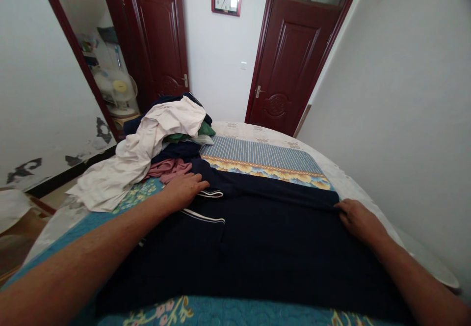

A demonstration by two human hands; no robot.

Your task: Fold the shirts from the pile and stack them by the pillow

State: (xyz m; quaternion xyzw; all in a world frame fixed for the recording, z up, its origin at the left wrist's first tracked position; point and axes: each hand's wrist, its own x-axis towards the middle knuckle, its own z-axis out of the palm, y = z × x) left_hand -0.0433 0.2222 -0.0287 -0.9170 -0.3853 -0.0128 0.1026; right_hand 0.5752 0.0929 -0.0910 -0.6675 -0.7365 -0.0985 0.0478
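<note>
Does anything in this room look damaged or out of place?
Yes: the white painted wall at the picture's left has dark, ragged patches near its base, perhaps from peeling, which look odd against the paler surface. The dark navy cloth garment shows no obvious damage.

Clothes pile [147, 142] behind garment [275, 240], leftward

White-trimmed navy garment [272, 242]; teal floral cover [221, 311]; dark red doors [158, 31]

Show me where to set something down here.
Bare: the striped cloth beyond the navy garment, right of the clothes pile; the pale tablecloth bordering it; a teal strip nearest you. Crowded: left, under the pile; centre, under the garment.
</note>
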